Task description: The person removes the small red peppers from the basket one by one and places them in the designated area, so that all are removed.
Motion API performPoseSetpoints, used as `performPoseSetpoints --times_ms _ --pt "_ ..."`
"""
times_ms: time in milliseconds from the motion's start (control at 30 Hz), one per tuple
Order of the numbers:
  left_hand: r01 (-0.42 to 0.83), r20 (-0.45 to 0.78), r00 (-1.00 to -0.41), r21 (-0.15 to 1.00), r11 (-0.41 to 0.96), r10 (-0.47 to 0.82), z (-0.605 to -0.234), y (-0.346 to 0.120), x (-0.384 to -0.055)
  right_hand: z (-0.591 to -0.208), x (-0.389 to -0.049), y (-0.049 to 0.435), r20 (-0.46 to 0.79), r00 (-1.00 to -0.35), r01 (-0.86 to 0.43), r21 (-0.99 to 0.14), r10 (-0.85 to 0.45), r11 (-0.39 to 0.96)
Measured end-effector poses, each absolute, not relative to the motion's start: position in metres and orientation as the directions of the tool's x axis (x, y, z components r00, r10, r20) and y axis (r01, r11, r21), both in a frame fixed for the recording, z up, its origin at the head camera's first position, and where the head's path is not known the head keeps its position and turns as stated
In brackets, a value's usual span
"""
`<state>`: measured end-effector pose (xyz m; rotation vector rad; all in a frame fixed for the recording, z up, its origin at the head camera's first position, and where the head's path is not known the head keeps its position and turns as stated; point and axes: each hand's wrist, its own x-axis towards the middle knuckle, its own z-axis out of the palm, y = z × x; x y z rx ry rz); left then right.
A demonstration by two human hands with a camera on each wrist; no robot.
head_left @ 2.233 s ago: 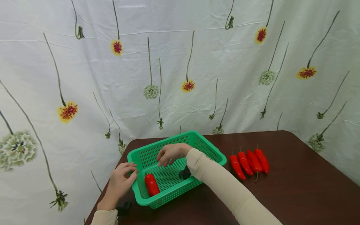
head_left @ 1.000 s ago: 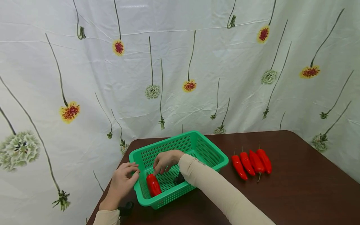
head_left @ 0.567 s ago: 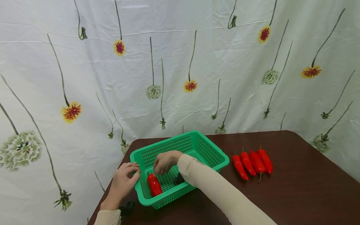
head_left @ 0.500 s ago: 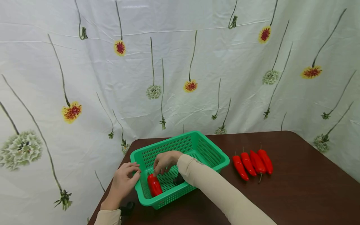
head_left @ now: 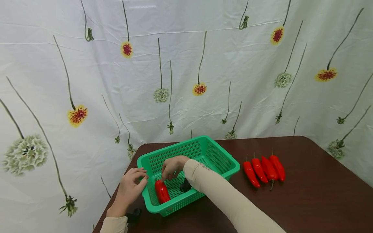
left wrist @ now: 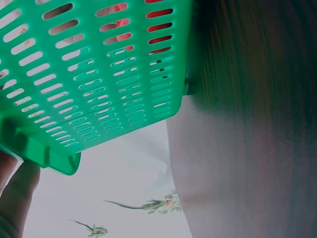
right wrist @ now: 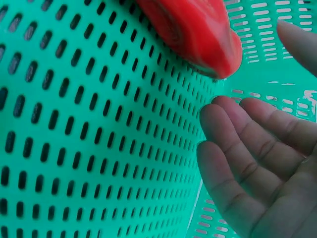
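Observation:
My left hand (head_left: pixel 128 187) rests on the left rim of a green slotted plastic basket (head_left: pixel 190 195), its fingers loosely bent over the edge. The left wrist view shows that basket's wall (left wrist: pixel 99 89) from outside, with the finger (left wrist: pixel 20 193) touching the rim. Inside the basket lies a shiny red pepper (head_left: pixel 162 191) against the left end. Over it hangs my right hand (head_left: pixel 173 168), fingers pointing down. In the right wrist view the relaxed fingers (right wrist: pixel 247 134) and thumb stand apart from the red pepper (right wrist: pixel 198 34), with nothing between them.
Several red chili peppers (head_left: pixel 263 171) with thin stems lie side by side on the dark brown table (head_left: pixel 309 197), right of the basket. A white flower-print cloth (head_left: pixel 180 81) hangs behind. A black wrist device (head_left: pixel 185 186) is on the right wrist.
Over the earlier frames my right hand has moved left and down, closer to the red pepper in the basket, then stayed. The left hand keeps its place on the rim. The view has shifted slightly.

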<state>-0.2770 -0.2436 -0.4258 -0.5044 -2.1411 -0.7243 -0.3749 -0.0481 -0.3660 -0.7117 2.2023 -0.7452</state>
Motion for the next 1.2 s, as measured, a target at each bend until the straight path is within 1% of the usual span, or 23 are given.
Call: performPoseSetpoints --times_ms 433,767,1200 --pt "0.561 0.786 -0.61 0.344 0.753 0.096 -0.426 -0.243 -0.277 -0.374 -0.375 -0.05 -0.47 -0.573 -0.225 -0.697 -0.671 0.681" --pt "0.558 0.786 -0.611 0.343 0.756 0.095 -0.427 -0.243 -0.279 -0.378 -0.372 -0.049 -0.484 -0.561 -0.22 -0.695 -0.672 0.684" --pt "0.579 0.797 -0.595 0.334 0.744 0.105 -0.426 -0.243 -0.279 -0.385 -0.375 -0.052 -0.523 -0.516 -0.178 -0.709 -0.678 0.682"
